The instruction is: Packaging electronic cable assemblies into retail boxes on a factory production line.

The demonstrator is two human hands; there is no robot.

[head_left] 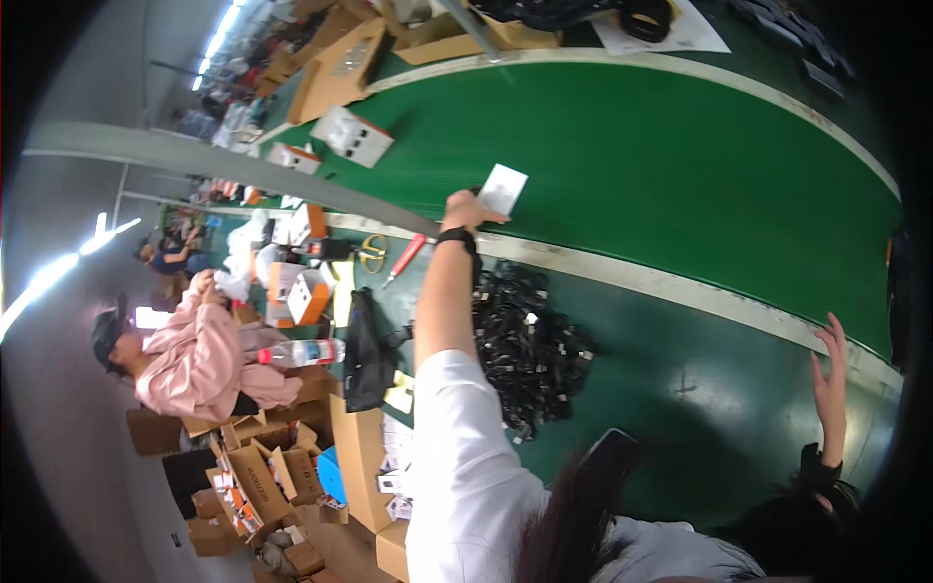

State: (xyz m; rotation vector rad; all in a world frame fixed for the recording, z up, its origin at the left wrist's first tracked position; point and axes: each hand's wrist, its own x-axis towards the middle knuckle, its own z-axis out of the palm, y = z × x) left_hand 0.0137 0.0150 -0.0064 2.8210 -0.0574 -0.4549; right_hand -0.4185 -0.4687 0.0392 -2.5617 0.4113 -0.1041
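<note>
Left hand (468,209) stretched far out over the table (680,165), arm in a white sleeve, dark band at the wrist. Fingers closed on a small white box (503,188), which is pinched at its near-left corner and sits just above the hand, tilted, over the green belt surface. Whether the box rests on the belt or is held clear of it cannot be told from this view.

Right hand (831,374) at the near right, fingers spread wide and upright, holding nothing; it rests at or just above the pale strip (680,287) that edges the belt. Well apart from the box.

Judgement on handling: the grip is a light one at a corner, at full reach, so the box could swing or slip. Keep the wrist steady, set the box flat before letting go, and keep it clear of the pale strip. The free hand serves well as a brace at the edge.

Around the left arm: a heap of black cables (530,345) lies just near of the wrist, on the dark green table. Left of the hand, a red-handled tool (403,260) and yellow-handled scissors (372,253) lie near the strip. Far left on the belt, another white box (352,136).

A co-worker in a pink top (190,364) sits at the left, among open cartons (253,481).
</note>
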